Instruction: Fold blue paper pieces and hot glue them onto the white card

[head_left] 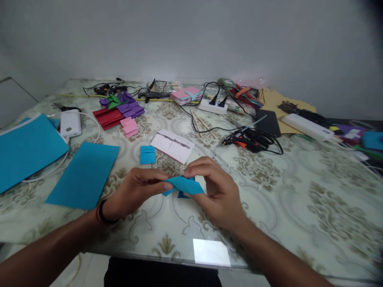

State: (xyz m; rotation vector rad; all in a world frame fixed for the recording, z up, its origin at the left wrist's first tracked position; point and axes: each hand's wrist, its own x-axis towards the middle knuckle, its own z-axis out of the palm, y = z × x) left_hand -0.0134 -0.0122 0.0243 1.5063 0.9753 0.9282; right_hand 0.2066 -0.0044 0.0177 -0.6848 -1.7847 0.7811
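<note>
A small folded piece of blue paper (185, 185) is held above the table between my two hands. My left hand (138, 189) pinches its left end between thumb and fingers. Its right end sits in the grip of my right hand (217, 189), with the thumb below and the index finger bent over the top. Just beyond the hands lies a small blue folded square (147, 154). A white folded paper (173, 145) with a dark line across it rests to the right of that square.
Blue sheets (85, 175) and a white power bank (71, 122) lie at left. Red (107, 118), purple and pink folded papers sit further back. A black glue gun (243, 140) with its cable is at right, near a white power strip (212, 106) and wooden sticks (203, 122).
</note>
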